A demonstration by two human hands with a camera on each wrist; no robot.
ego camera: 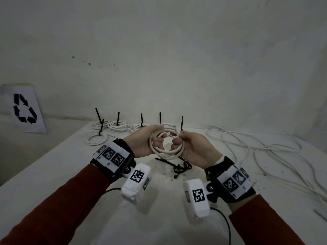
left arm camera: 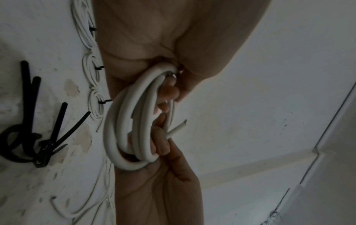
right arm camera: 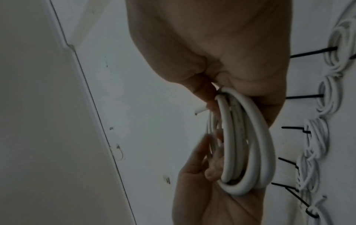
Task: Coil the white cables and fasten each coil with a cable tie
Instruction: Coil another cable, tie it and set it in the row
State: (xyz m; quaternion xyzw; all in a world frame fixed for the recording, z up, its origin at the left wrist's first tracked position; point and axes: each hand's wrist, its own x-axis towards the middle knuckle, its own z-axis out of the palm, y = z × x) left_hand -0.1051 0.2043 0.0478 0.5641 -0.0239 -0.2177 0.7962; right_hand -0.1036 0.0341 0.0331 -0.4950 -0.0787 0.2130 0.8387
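Above the middle of the table I hold a white cable coil (ego camera: pixel 166 152) of several loops between both hands. My left hand (ego camera: pixel 147 137) grips its left side, fingers curled through the ring and thumb on top. My right hand (ego camera: pixel 184 141) grips the right side and pinches the loops near the cut cable end (left arm camera: pixel 178 127), which sticks out past the fingers. In the wrist views the coil (left arm camera: pixel 125 121) (right arm camera: pixel 242 144) hangs between my left hand (left arm camera: pixel 173 89) and right hand (right arm camera: pixel 233 85). Loose black cable ties (ego camera: pixel 178 166) (left arm camera: pixel 29 137) lie on the table under the coil.
Several tied coils (ego camera: pixel 117 126) (right arm camera: pixel 327 94) with upright black tie tails line the table's back edge, and one more (ego camera: pixel 96 138) lies in front at the left. Loose white cables (ego camera: pixel 265 149) sprawl over the right side. A recycling sign (ego camera: pixel 24 110) leans at the left wall.
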